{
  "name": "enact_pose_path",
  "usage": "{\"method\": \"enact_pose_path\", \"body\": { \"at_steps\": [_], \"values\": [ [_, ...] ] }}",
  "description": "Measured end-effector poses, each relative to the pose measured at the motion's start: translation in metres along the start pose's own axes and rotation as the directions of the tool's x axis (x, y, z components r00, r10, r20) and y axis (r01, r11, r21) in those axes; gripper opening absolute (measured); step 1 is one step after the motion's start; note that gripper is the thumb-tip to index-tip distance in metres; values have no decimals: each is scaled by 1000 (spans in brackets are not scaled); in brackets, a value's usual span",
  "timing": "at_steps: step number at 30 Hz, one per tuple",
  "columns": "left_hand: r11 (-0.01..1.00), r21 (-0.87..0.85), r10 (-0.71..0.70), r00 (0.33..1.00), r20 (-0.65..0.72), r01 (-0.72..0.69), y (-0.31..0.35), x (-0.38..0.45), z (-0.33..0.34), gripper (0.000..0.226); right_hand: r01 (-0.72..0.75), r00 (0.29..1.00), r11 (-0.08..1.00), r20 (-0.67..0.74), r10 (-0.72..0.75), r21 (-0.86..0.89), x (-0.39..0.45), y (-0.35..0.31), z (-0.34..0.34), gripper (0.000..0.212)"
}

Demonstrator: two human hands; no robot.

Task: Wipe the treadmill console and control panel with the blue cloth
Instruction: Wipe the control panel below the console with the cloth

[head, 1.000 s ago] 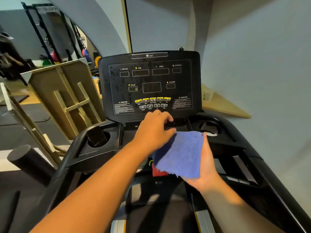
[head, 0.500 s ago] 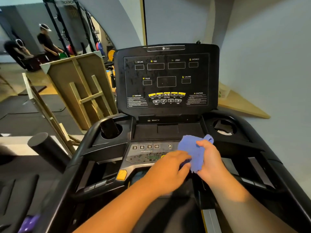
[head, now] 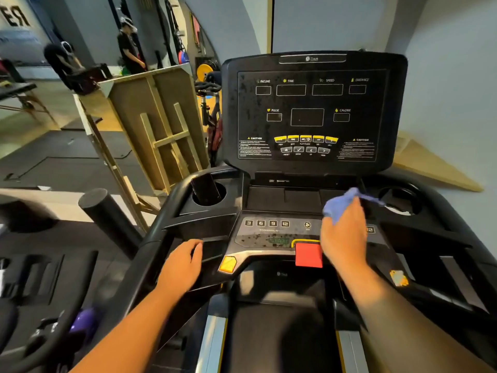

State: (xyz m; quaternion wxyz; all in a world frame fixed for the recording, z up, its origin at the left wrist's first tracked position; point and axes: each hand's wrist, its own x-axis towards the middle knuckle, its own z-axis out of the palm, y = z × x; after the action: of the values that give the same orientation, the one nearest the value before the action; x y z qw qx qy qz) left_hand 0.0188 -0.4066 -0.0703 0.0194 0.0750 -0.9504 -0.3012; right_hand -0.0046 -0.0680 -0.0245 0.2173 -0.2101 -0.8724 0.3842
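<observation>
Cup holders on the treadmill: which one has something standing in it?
The left cup holder, beside the number buttons: a dark flat object leans in it. The right cup holder, past the blue cloth, holds nothing upright.

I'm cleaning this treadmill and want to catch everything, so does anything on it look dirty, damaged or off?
Yes. Droplet-like specks dot the upright console screen and the lower control panel, not yet wiped. A yellow patch on the right handrail looks scuffed or peeling, though blurred. A dark object leans in the left cup holder.
</observation>
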Motion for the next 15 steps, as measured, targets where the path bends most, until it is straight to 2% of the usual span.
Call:
{"method": "enact_pose_path", "body": {
  "at_steps": [1, 3, 7, 10, 12, 13, 14, 15],
  "values": [
    [1000, 2, -16, 999, 40, 16, -4, 1, 3, 31, 41, 999, 984, 41, -35, -176, -9, 3, 13, 66],
    [999, -13, -47, 991, 128, 49, -7, 1, 7, 34, 182, 981, 900, 140, -137, -396, -30, 2, 37, 80],
    [995, 47, -96, 977, 192, 88, -7, -1, 10, 49, 357, 920, 857, 300, -252, -371, -56, -22, 74, 87],
    [994, 89, -75, 979, 191, 59, -5, -3, 9, 50, 659, 741, 669, 445, -502, -343, -75, -24, 90, 97],
    [993, 102, -70, 980, 186, 51, -3, -4, 9, 48, 780, 619, 550, 489, -614, -297, -77, -1, 85, 97],
    [993, 106, -74, 980, 182, 56, -3, -4, 9, 48, 799, 595, 526, 509, -622, -292, -72, 14, 77, 98],
    [993, 96, -87, 981, 176, 71, -2, -4, 10, 49, 794, 602, 528, 508, -617, -300, -66, 22, 65, 101],
    [992, 85, -109, 979, 171, 96, -2, -5, 10, 50, 756, 648, 576, 478, -593, -310, -62, 29, 53, 102]
  ]
}}
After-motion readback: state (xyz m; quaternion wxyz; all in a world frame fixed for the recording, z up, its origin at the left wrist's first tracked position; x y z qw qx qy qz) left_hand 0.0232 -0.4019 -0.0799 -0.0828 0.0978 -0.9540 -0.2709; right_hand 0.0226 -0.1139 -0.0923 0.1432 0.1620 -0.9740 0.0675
